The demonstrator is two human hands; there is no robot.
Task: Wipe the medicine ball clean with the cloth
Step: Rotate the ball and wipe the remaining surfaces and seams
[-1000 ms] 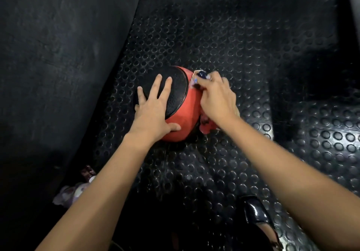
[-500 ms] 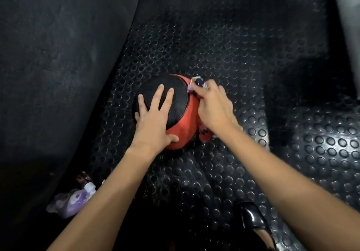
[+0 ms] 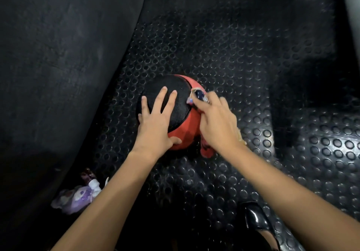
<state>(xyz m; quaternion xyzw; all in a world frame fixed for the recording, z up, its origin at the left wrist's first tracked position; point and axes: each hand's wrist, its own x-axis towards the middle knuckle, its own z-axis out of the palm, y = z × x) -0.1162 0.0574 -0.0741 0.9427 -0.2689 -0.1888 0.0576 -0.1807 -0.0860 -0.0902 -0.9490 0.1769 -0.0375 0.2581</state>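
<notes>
The medicine ball [image 3: 185,130] sits on the studded rubber floor mat [image 3: 224,46], black panel up, red band to my right. My left hand [image 3: 155,126] lies flat on the black panel, fingers spread and straight, thumb on the red lower edge; it grips nothing, it only pins the ball. My right hand [image 3: 218,126] is curled round the cloth [image 3: 196,95], pressing it on the red band near the seam; a pink tail of cloth hangs out below the wrist.

Step in hand, as I judge it: wiping the right side. To do it well, keep the left palm's weight on top so the ball cannot roll (round thing, 1 contact point), and work the cloth along the band in overlapping strokes. The underside probably needs a quarter turn later.

Surface: raised round studs, dark and slightly glossy, probably grippy. A smooth dark slab [image 3: 58,65] rises at left. Lighting dim. A purple bundle [image 3: 78,198] lies near left; my black shoe [image 3: 255,219] shows at bottom.
</notes>
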